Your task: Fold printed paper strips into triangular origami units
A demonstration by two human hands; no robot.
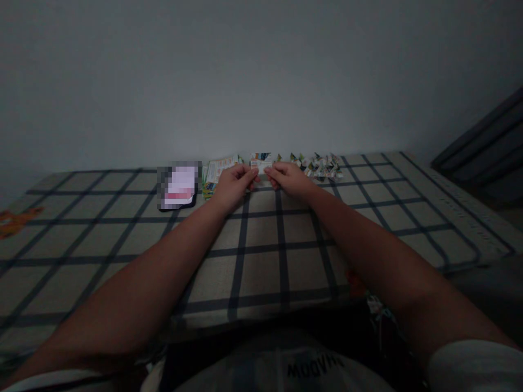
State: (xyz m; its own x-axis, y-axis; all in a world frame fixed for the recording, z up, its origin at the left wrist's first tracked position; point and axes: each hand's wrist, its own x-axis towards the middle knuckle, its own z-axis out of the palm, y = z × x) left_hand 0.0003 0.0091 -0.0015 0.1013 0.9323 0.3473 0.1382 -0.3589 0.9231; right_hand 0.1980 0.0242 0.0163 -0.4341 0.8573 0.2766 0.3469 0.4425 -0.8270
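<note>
Both my arms reach forward over a checked cloth [261,256]. My left hand [232,184] and my right hand [289,178] meet at the far edge, fingers pinched on a small printed paper piece [260,162] held between them. Just left of my left hand lies a stack of printed paper sheets [216,173]. To the right of my right hand sits a row of several small folded paper shapes [321,165].
A phone with a lit screen [180,188] lies on the cloth left of the sheets. A plain wall [261,76] rises right behind the cloth's far edge. A dark striped object [486,152] stands at the right. An orange patch [14,222] shows at the far left.
</note>
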